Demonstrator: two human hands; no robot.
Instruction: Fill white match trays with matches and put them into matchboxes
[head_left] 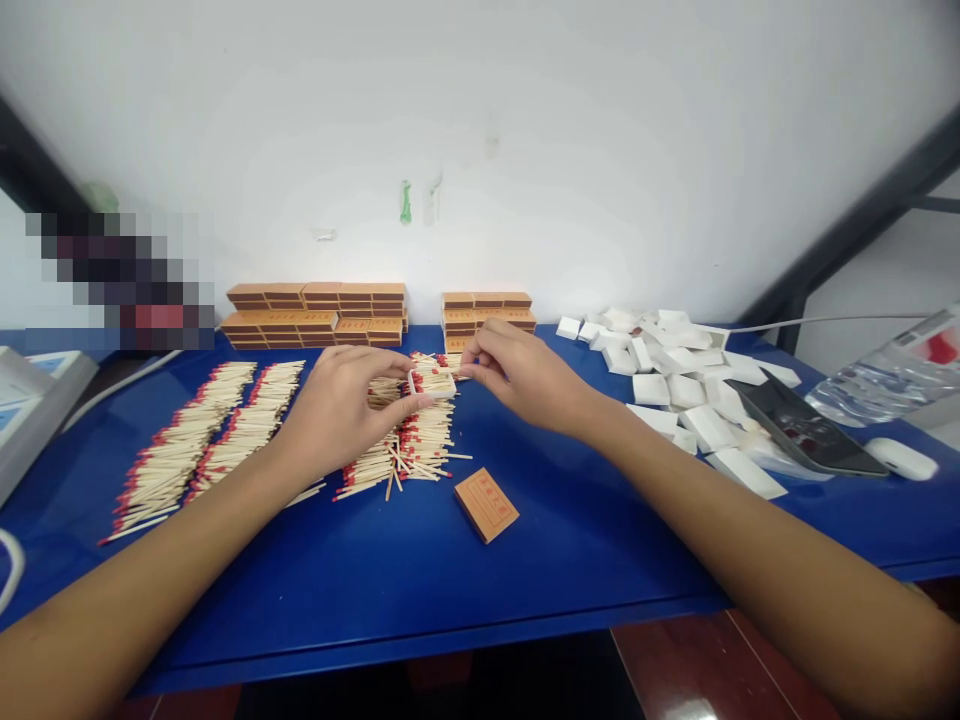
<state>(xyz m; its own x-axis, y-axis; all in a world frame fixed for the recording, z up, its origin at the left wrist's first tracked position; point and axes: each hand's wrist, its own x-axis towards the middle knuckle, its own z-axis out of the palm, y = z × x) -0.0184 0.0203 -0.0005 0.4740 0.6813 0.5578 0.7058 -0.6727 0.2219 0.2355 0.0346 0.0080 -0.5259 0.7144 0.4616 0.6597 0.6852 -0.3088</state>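
Note:
My left hand (341, 410) grips a small white matchbox tray (444, 390) between thumb and fingers, above the rows of matches. Several red-tipped matches lie inside this tray. At the tray's right end, my right hand (521, 375) is closed in a pinch on matches; how many it holds is hidden by the fingers. Beneath and around the tray spreads a pile of loose matches (431, 445), a few of them lying crosswise. An orange matchbox sleeve (487, 505) rests on the blue table (390, 570), nearer to me.
Two more rows of matches (169, 450) lie at the left. Stacked orange matchboxes (315, 315) and a smaller stack (487, 305) line the wall. At the right are heaped white trays (682, 365), a dark phone (806, 425), a white mouse (900, 458) and a plastic bottle (877, 375).

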